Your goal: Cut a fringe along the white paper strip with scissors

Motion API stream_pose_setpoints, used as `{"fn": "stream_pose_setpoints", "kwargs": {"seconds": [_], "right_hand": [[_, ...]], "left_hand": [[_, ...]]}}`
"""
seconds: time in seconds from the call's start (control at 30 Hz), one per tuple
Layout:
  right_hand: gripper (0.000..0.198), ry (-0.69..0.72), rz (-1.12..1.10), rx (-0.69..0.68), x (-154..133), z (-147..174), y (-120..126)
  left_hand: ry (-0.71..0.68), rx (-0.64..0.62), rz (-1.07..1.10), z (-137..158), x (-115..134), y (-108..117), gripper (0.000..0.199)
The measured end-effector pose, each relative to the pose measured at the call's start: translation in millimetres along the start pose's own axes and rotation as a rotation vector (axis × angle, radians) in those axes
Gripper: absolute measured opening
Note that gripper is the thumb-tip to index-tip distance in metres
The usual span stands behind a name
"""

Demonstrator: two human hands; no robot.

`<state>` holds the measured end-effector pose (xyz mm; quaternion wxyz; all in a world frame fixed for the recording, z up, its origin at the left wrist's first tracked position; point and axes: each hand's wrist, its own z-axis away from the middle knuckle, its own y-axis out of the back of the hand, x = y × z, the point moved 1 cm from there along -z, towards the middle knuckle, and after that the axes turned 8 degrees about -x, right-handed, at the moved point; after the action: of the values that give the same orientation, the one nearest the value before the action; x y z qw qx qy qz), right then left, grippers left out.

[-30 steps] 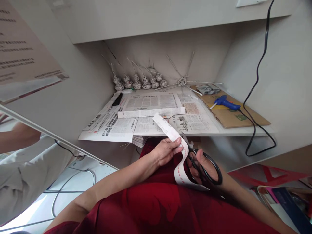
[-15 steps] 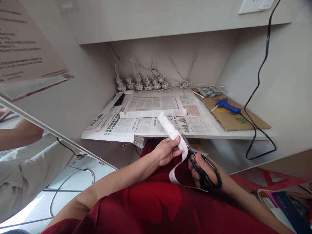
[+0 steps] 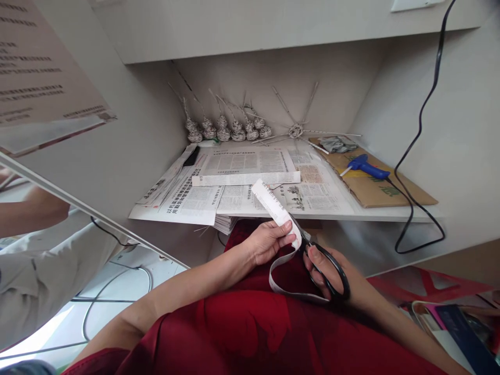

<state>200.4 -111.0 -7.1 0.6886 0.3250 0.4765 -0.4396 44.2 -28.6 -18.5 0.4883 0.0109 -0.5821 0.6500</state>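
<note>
My left hand (image 3: 267,241) pinches a narrow strip of newspaper (image 3: 273,205) between thumb and fingers, just in front of the table edge. The strip curls down and loops over my red-clothed lap. My right hand (image 3: 332,276) has its fingers through the black handles of a pair of scissors (image 3: 320,260). The blades point up-left and meet the strip right beside my left thumb. Both hands hover above my lap, close together.
Newspaper sheets (image 3: 242,179) cover the white table (image 3: 390,211). Small woven paper pieces (image 3: 224,130) line the back wall. A blue glue gun (image 3: 365,166) lies on cardboard (image 3: 390,190) at right, its black cord (image 3: 417,130) running up the wall. Another person's arm (image 3: 27,208) is at left.
The scissors have worked further along the strip. The hanging loop of paper has curled lower and more to the left. Both hands stay in nearly the same place.
</note>
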Motion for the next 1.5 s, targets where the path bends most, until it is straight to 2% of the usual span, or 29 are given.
{"fn": "stream_pose_setpoints", "kwargs": {"seconds": [0.17, 0.43, 0.7, 1.03, 1.27, 1.5], "right_hand": [[0.065, -0.011, -0.006, -0.017, 3, 2, 1], [0.069, 0.055, -0.063, -0.071, 4, 4, 3], [0.066, 0.043, -0.063, -0.021, 6, 4, 0], [0.062, 0.032, -0.067, -0.05, 9, 4, -1], [0.07, 0.105, -0.12, -0.107, 16, 2, 2], [0.065, 0.079, -0.08, -0.095, 9, 6, 2]], "left_hand": [[-0.056, 0.021, -0.008, -1, 0, 7, 0.011], [0.069, -0.042, -0.082, 5, -3, 1, 0.02], [0.001, 0.02, -0.059, 5, -1, -4, 0.01], [-0.074, 0.013, -0.031, 2, -2, 4, 0.015], [0.074, -0.063, -0.072, 4, -1, 1, 0.012], [0.055, 0.007, -0.034, 3, 2, -2, 0.008]]}}
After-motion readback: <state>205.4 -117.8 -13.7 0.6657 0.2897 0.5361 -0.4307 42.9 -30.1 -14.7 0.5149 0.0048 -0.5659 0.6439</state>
